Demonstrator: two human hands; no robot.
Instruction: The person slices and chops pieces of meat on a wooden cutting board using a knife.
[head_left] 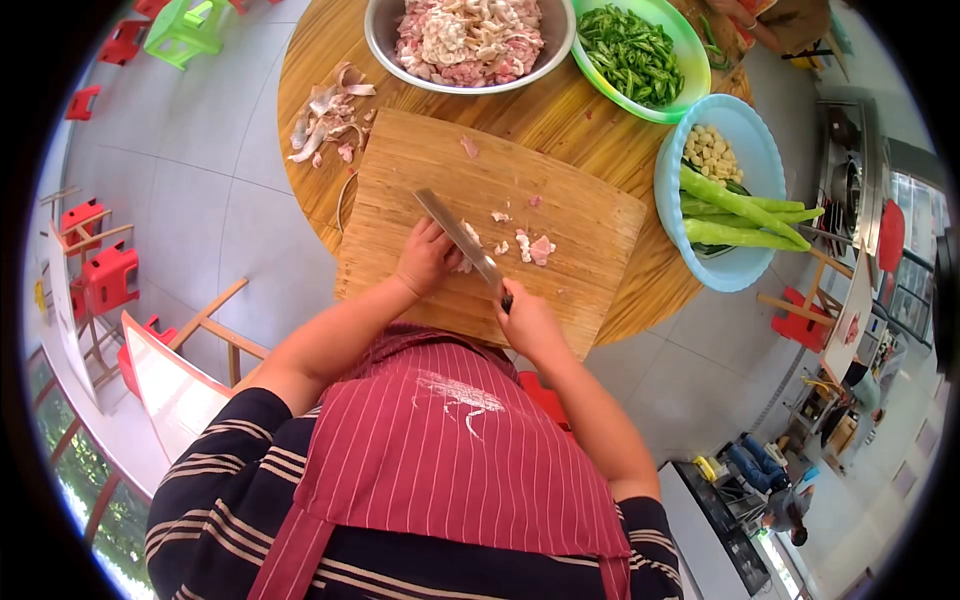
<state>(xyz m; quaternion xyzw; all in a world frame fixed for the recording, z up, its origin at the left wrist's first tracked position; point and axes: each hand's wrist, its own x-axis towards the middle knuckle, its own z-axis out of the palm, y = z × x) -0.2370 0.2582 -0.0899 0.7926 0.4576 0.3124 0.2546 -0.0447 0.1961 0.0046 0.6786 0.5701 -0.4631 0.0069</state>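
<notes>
My right hand (530, 322) is closed round the black handle of a cleaver (458, 236). Its long blade slants up and left over the wooden cutting board (400, 160). Close beside the blade, my left hand (428, 260) has its fingers curled down on a piece of pale meat (464, 264), mostly hidden by the hand and blade. Right of the cleaver lie several small bits of pink and white meat (541, 249). Another scrap of meat (469, 147) rests near the board's far edge.
Beyond the board stand a metal bowl (374, 45) of sliced meat and a green bowl (700, 70) of cut green peppers. A blue basin (745, 278) holds garlic and long peppers. Meat trimmings (325, 112) lie left on the round table (310, 60). Another person's hand (735, 10) shows at top right.
</notes>
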